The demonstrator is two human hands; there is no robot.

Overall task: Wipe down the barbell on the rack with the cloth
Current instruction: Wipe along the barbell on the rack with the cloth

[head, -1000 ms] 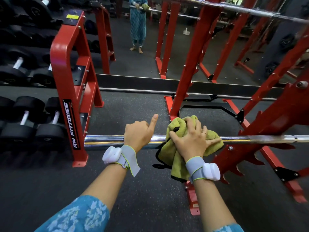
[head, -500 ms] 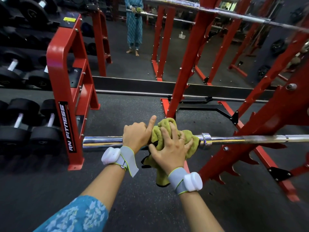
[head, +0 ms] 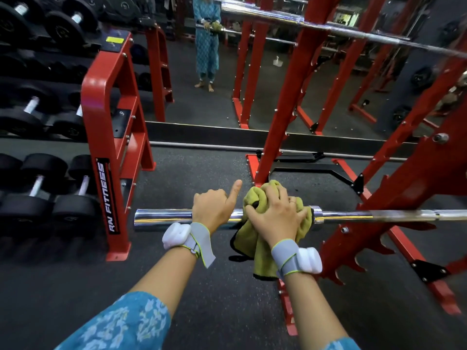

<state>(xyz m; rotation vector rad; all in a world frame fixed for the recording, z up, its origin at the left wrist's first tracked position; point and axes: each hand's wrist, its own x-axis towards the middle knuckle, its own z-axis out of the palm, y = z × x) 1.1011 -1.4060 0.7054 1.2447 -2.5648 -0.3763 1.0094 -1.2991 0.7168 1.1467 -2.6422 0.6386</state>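
A chrome barbell (head: 161, 218) lies level across the red rack (head: 409, 205), its thick sleeve end pointing left. My left hand (head: 214, 210) grips the sleeve from above, thumb sticking up. Just to its right my right hand (head: 275, 218) holds a bunched yellow-green cloth (head: 262, 258) wrapped over the sleeve beside the collar (head: 317, 214). The cloth's loose end hangs below the bar. The thinner shaft (head: 394, 215) runs off to the right.
A red dumbbell stand (head: 111, 147) with black dumbbells (head: 38, 188) fills the left. A second bar (head: 353, 29) crosses overhead at the top right. A mirror ahead reflects a person. Red rack feet (head: 434, 291) lie on the dark rubber floor at the right.
My right hand slid the cloth left along the bar up against my left hand, then back right a little toward the collar. My left hand kept its grip on the sleeve.
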